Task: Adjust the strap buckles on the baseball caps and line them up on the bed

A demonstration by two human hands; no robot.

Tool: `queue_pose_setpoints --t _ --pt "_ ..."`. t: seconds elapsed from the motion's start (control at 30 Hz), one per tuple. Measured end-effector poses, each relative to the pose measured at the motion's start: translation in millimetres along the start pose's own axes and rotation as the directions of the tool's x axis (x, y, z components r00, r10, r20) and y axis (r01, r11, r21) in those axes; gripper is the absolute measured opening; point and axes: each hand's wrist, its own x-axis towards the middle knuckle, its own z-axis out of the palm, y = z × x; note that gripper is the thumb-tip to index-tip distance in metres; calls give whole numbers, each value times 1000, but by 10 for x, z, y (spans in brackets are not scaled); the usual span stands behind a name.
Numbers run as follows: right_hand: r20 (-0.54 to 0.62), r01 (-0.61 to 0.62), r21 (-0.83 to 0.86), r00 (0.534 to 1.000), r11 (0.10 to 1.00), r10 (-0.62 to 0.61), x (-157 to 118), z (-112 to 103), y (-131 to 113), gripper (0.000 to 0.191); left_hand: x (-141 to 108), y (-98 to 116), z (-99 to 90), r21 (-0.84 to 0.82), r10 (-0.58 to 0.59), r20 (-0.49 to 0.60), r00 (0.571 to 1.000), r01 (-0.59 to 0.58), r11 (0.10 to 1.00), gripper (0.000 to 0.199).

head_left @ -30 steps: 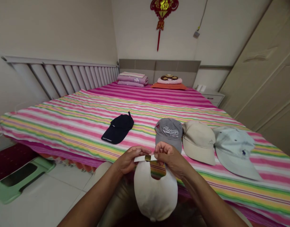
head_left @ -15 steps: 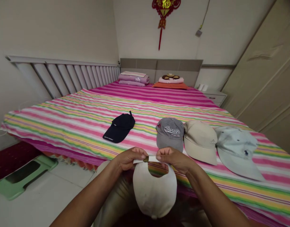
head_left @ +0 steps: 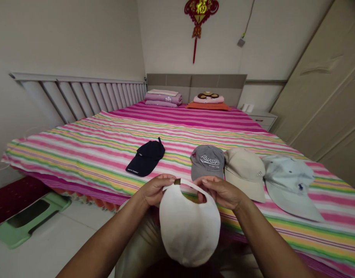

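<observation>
A white cap [head_left: 189, 227] hangs between my two hands, its back opening and strap facing up. My left hand [head_left: 158, 190] pinches the strap end beside a small brown-gold buckle [head_left: 177, 181]. On the other side, my right hand [head_left: 219, 190] grips the cap at the right end of the strap. Just beyond my right hand lies a grey cap [head_left: 207, 162] with white lettering. Next to it are a beige cap [head_left: 244, 173] and a pale blue cap [head_left: 291, 185]. A dark navy cap [head_left: 147, 157] rests on the bed farther left.
The caps lie on a bed with a striped sheet [head_left: 87, 144]. Folded purple bedding [head_left: 163, 98] and an orange and pink pile [head_left: 208, 105] are at the headboard [head_left: 218, 83]. A green stool [head_left: 29, 220] stands on the floor at the left.
My right hand has shifted right along the strap, away from the buckle. The strap now slopes down to the right, and the cap's crown appears wider.
</observation>
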Motion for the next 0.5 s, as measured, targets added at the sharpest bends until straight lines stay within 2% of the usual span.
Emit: queue_pose_setpoints --t 0.07,0.17,0.3,0.37,0.5 --pt "43 -14 79 999 997 11 -10 -85 61 30 17 -7 -35 -51 32 -18 999 -33 998 17" --pt "84 8 174 996 985 -23 13 -126 170 30 58 -41 -85 -95 6 -10 1000 -7 995 16" --pt "28 155 309 985 938 -172 58 -33 228 26 91 -54 -135 -136 -3 30 1000 7 991 14" --pt "3 210 350 974 913 -225 65 15 216 23 78 -48 -166 -164 35 64 997 -24 986 14" --pt "-11 263 390 959 882 -282 63 43 161 13 13 -130 -247 -272 169 162 972 -121 955 30"
